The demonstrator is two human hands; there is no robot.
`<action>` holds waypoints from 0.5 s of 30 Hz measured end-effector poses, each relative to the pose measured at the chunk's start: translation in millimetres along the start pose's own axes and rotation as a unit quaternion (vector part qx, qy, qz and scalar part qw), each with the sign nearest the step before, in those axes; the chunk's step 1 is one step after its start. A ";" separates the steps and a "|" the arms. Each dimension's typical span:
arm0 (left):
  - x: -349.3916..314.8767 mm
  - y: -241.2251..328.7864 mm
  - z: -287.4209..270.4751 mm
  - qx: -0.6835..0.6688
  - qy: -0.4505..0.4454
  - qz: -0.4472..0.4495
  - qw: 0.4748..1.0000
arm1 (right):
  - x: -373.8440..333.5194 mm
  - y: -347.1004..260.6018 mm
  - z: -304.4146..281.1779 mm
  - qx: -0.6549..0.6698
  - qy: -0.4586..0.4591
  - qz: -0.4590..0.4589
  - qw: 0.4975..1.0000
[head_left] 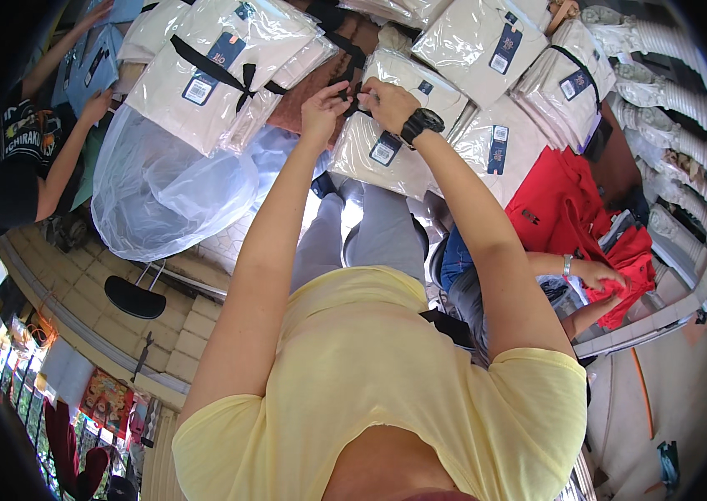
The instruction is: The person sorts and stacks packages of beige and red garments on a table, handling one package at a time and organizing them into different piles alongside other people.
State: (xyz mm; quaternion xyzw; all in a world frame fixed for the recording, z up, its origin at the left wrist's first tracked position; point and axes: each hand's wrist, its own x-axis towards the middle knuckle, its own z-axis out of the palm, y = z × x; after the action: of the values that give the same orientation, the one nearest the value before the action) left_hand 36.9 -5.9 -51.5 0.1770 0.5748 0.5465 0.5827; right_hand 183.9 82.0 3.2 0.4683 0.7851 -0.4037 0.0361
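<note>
Both my arms reach forward over a stack of cream folded garments in clear plastic bags (399,159). My left hand (322,113) is closed in a pinch at one side of a black cloth strip (358,86). At the strip's other side my right hand (390,105), with a black watch on its wrist, is closed with bent fingers. The strip lies between the two hands at the stack's left edge; its exact path under the fingers is hidden. Left of my hands, a similar bagged bundle (161,88) is bound with a knotted black strip (240,81).
More bagged cream garments (474,50) lie behind and to the right. A large translucent plastic bag (161,184) hangs at the left. One person handles blue packages (101,71) at far left; another's hands are at red garments (566,200) on the right. Wrapped white items (662,92) line the right rim.
</note>
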 end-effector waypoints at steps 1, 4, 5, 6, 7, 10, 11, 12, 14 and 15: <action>-1.3 1.1 0.0 0.015 0.002 -0.003 1.000 | 0.7 -4.8 -1.2 -0.016 -0.015 0.048 0.999; -3.8 4.2 3.1 0.009 -0.001 0.011 1.000 | 0.2 -16.0 -5.7 0.010 -0.038 0.078 0.996; -4.3 5.7 5.1 0.009 -0.001 0.010 1.000 | 0.6 -17.1 -5.1 0.000 -0.032 0.081 0.996; -4.6 7.3 7.0 0.009 -0.001 0.009 1.000 | 1.0 -18.8 -5.2 -0.011 -0.026 0.084 0.996; -4.5 8.0 7.6 0.010 -0.001 0.008 1.000 | 1.6 -20.5 -4.7 -0.022 -0.020 0.087 0.996; -2.9 10.0 6.1 0.086 -0.010 -0.003 0.996 | 2.5 -23.8 -2.4 -0.043 -0.027 0.093 0.994; -1.8 9.3 6.6 0.084 -0.011 0.000 0.996 | 3.5 -24.2 -0.3 -0.039 -0.017 0.096 0.994; -0.6 8.6 7.4 0.082 -0.012 0.002 0.997 | 4.6 -24.8 1.6 -0.035 -0.007 0.100 0.994; 1.4 6.7 7.7 0.085 -0.010 0.006 0.996 | 5.8 -25.4 3.4 -0.024 0.006 0.112 0.993; 2.2 5.2 9.2 0.089 -0.008 0.007 0.996 | 6.0 -25.2 3.7 -0.019 0.009 0.120 0.993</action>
State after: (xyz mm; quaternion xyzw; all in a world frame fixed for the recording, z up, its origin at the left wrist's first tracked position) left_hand 42.0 1.6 -45.7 0.2370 0.6149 0.4960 0.5654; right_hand 160.1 77.8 13.3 0.5616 0.7312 -0.3775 0.0861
